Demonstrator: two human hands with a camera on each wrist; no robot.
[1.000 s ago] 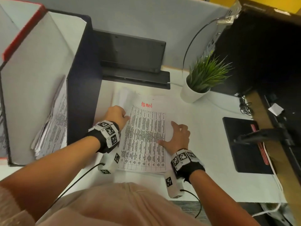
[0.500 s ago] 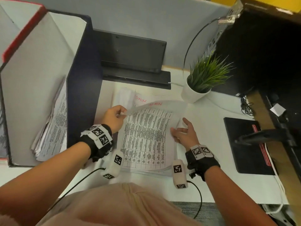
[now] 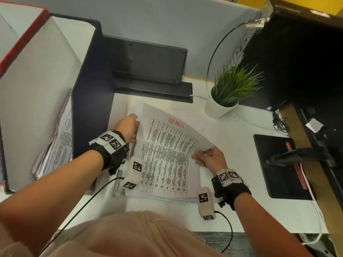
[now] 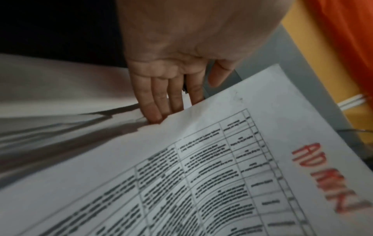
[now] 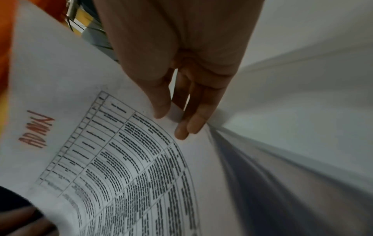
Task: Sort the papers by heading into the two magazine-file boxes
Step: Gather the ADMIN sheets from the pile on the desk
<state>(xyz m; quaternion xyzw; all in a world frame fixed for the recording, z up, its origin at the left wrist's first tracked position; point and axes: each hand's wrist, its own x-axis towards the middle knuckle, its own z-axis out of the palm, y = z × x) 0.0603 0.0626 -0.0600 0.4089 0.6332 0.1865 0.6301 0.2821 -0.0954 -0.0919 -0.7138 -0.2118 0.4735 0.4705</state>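
Fingertips (image 5: 181, 132) of your right hand (image 3: 210, 158) are pinching the right edge of the top sheet (image 3: 167, 154), thumb on the printed face, fingers together beneath it. Your left hand (image 3: 128, 127) is working the sheet's left edge; in the left wrist view its fingers (image 4: 155, 102) are lying straight and pressed together, tips tucked under the paper's edge, and you can't tell whether the thumb is clamping anything. You're holding the sheet bowed and raised above the paper stack (image 3: 167, 196), which is lying flat on the white desk (image 3: 241, 210) in front of you. The sheet is carrying a printed table and a red handwritten heading (image 4: 327, 180) reading roughly "ADMIN". Just left of the stack the dark blue magazine-file box (image 3: 91, 101) is standing upright with papers leaning inside; a red-edged box (image 3: 22, 38) is sitting further left. Behind the stack you're facing a black stand (image 3: 148, 60); a potted plant (image 3: 228, 93) is sitting to the right, a black pad (image 3: 274, 164) beyond your right hand.
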